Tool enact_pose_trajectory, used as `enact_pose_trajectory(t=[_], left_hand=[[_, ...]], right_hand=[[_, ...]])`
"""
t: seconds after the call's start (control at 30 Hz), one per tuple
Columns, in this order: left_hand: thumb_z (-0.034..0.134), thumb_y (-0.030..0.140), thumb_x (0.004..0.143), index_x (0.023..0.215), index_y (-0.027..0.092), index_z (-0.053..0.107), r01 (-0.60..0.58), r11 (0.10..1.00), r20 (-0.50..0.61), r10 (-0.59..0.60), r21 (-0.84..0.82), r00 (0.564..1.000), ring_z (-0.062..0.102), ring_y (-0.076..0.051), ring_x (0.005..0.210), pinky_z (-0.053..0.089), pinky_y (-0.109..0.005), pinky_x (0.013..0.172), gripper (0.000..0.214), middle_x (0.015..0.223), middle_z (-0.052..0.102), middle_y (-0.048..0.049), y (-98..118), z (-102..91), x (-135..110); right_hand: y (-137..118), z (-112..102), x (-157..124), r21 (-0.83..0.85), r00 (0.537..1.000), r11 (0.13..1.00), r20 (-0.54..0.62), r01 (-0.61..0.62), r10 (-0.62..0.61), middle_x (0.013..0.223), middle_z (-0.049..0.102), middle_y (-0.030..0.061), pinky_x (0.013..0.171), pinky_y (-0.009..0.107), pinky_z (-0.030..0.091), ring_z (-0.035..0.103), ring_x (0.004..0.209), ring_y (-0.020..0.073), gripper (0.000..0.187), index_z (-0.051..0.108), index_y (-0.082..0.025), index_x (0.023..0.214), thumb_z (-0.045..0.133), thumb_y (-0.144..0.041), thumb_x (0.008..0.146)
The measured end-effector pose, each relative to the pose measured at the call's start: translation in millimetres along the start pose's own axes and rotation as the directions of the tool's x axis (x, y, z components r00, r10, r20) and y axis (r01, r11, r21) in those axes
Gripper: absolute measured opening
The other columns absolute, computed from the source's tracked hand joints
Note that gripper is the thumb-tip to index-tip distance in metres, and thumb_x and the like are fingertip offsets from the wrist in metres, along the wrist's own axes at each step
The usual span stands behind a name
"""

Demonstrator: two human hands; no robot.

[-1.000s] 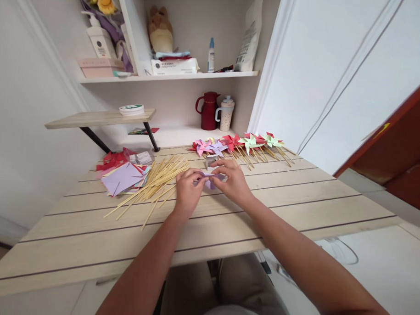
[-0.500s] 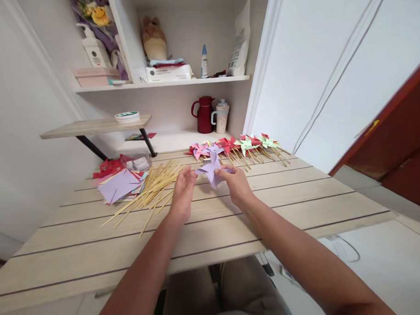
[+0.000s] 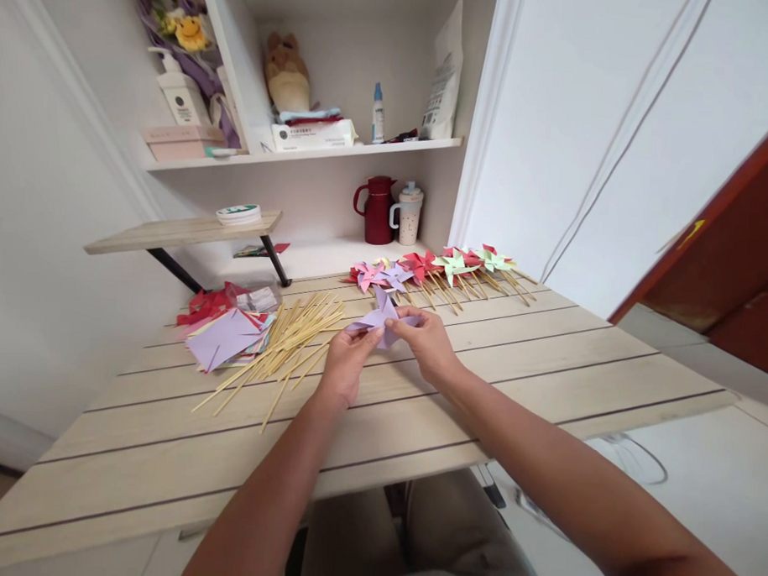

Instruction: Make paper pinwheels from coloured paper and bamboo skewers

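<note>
Between my hands, a little above the table, is a purple paper pinwheel (image 3: 383, 308) with folded blades and no stick visible on it. My left hand (image 3: 349, 359) pinches its lower left side with thumb and fingers. My right hand (image 3: 427, 340) grips it from the right, thumb near the centre. To the left of my left hand lies a loose heap of thin wooden sticks (image 3: 300, 334). Beside the sticks is a stack of cut paper squares (image 3: 226, 340), a purple one on top. Behind my hands, finished pinwheels on sticks (image 3: 457, 265) lie in a row.
Red paper pieces (image 3: 210, 303) and a clear plastic packet (image 3: 258, 299) lie behind the paper stack. A small raised wooden shelf (image 3: 184, 231) holds a round white container (image 3: 239, 215). A red jug (image 3: 379, 212) and a lidded cup (image 3: 410, 215) stand at the back.
My left hand has moved right and now pinches the pinwheel, where before it was beside a blade. My right thumb has moved in toward the centre.
</note>
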State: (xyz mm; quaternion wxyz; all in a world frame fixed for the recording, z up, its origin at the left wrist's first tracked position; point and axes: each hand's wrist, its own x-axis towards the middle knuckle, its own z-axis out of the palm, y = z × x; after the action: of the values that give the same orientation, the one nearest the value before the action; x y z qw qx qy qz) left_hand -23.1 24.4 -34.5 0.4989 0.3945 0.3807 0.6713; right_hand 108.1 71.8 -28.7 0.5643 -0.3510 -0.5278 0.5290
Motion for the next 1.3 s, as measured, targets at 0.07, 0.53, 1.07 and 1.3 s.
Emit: enact_pose_trajectory(t=[0.07,0.53,1.07,1.3], left_hand=[[0.090,0.033,0.065,0.096,0.017,0.080,-0.007,1.000,-0.016,0.007,0.004,1.000,0.071,-0.021,0.094,0.049,-0.038,0.099,0.036,0.098,0.079,-0.0089,-1.2,-0.5,0.2],[0.092,0.037,0.061,0.086,0.015,0.081,0.006,0.999,-0.115,-0.002,0.034,0.993,0.068,-0.018,0.080,0.050,-0.032,0.085,0.035,0.089,0.079,-0.0082,-6.2,-4.1,3.4],[0.093,0.037,0.058,0.081,0.015,0.081,0.009,0.999,-0.158,-0.004,0.032,0.987,0.067,-0.017,0.076,0.051,-0.031,0.081,0.034,0.084,0.078,-0.0073,-6.8,-3.7,4.6],[0.092,0.036,0.059,0.081,0.016,0.081,-0.018,0.999,-0.173,0.025,0.041,0.985,0.067,-0.016,0.075,0.052,-0.030,0.079,0.032,0.085,0.078,-0.0068,-7.1,-3.5,4.5]], right_hand=[[1.5,0.3,-0.2,0.003,1.000,1.000,0.004,0.000,0.000,0.070,0.067,0.0011,0.063,0.029,0.040,0.054,0.064,0.0154,0.024,0.072,-0.018,0.073,0.083,-0.035,0.062],[1.3,3.8,-1.0,0.050,0.999,0.998,0.000,-0.046,0.046,0.064,0.064,0.0000,0.060,0.028,0.038,0.051,0.061,0.0141,0.024,0.072,-0.017,0.069,0.084,-0.035,0.057],[1.4,4.1,-1.5,0.067,0.998,0.996,0.006,-0.056,0.056,0.063,0.064,-0.0002,0.060,0.028,0.039,0.052,0.060,0.0143,0.024,0.071,-0.017,0.068,0.084,-0.034,0.057],[-1.0,4.1,-3.3,0.064,0.999,0.997,0.015,-0.051,0.050,0.064,0.063,0.0003,0.060,0.029,0.040,0.052,0.062,0.0147,0.025,0.071,-0.018,0.068,0.085,-0.035,0.057]])
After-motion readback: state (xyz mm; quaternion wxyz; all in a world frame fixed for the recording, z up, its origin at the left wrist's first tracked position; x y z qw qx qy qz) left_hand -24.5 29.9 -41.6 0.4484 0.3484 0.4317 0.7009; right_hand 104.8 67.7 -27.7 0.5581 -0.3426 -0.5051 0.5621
